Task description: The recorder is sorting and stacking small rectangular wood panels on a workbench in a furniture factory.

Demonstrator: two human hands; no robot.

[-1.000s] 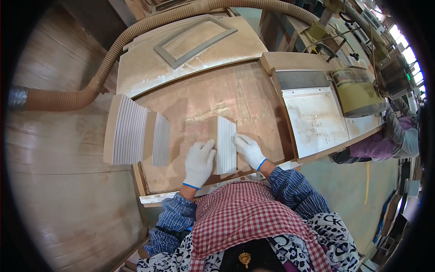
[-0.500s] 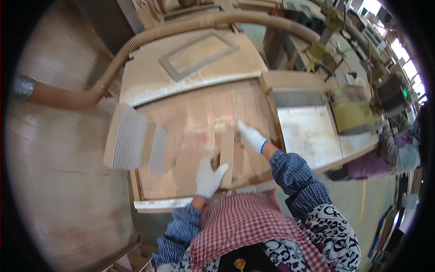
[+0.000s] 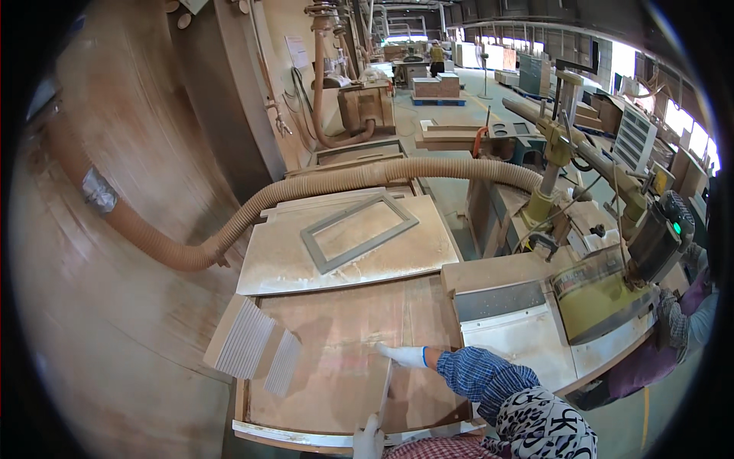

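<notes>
A narrow wooden strip (image 3: 376, 392) lies lengthwise between my two white-gloved hands, over the recessed wooden tabletop (image 3: 428, 321). My right hand (image 3: 401, 355) is closed at its far end, the arm reaching in from the right in a blue checked sleeve. At the near end my left hand (image 3: 368, 441) grips the strip by the table's front edge; the picture's lower rim cuts off most of that hand. To the left stand a stack of strips (image 3: 243, 336) with pale edges and a smaller stack (image 3: 283, 363) beside it.
A grey rectangular frame (image 3: 359, 229) lies on the raised board behind. A ribbed hose (image 3: 336, 182) arches across the back. At right stands a yellow-green machine (image 3: 600, 294) with a white metal table (image 3: 516, 344). Another person's sleeve (image 3: 673, 325) shows at the far right.
The view has tilted up, showing more of the workshop and placing my hands lower. The strip stays between both hands, and my left hand is now mostly cut off.
</notes>
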